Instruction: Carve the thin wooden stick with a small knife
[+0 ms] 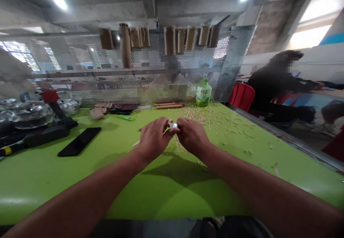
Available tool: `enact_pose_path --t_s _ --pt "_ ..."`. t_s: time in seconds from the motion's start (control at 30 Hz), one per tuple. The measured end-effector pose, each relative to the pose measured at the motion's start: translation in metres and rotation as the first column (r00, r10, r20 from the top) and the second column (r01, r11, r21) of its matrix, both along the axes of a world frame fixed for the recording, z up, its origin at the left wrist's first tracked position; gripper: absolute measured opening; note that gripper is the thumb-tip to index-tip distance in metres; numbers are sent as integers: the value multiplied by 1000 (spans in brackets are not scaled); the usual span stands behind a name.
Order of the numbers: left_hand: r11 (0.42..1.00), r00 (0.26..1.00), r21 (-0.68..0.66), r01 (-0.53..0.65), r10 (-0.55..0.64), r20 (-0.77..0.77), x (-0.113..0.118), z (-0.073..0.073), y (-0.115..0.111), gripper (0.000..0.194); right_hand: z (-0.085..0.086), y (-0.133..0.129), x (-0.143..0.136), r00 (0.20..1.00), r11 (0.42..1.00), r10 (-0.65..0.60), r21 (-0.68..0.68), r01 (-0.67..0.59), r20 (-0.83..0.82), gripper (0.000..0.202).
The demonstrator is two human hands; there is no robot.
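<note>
Hard to say what's actually being held here: a small shiny piece [173, 125] is pinched between the fingers of the left hand [153, 138] and the right hand [192, 136], raised just above the middle of the bench [161, 187]. Most of it is hidden by the fingertips, so only a whitish, metallic-looking bit is seen, and its shape can't be made out. Both sets of fingers are curled in tight and pressed onto it from either side.

The bench top is covered in a smooth, bright green sheet. Pale wood shavings [200, 115] are scattered thinly behind and to the right of the hands. A flat black phone [79, 141] is laid well off to the left, with dark tools beside it that are blurred and cut off by the edge. A green plastic bottle [203, 93] is stood at the back, against a perforated metal screen [80, 66]. Brown rolled paper tubes [169, 39] are hung along the top of the screen. A seated person [276, 84] is seen at right, out of focus.
</note>
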State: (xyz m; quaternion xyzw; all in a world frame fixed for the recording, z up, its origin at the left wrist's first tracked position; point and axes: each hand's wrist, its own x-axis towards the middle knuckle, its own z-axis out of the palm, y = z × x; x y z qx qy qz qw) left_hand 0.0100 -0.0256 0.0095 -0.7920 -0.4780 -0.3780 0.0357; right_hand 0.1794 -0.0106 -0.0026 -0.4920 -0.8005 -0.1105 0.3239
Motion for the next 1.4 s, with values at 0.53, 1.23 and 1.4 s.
enact_pose_path --t_s 0.53,1.23,1.4 --pt "996 996 -33 84 -84 26 -5 -4 8 41 -6 9 -1 987 984 123 -113 -134 -103 24" --pt "981 992 186 48 -26 -122 -7 1 7 43 -3 3 0 991 984 87 -148 -101 -98 26" --pt "991 997 133 22 -12 -78 -2 -1 1 44 -5 2 -2 998 998 8 -63 -11 -61 23"
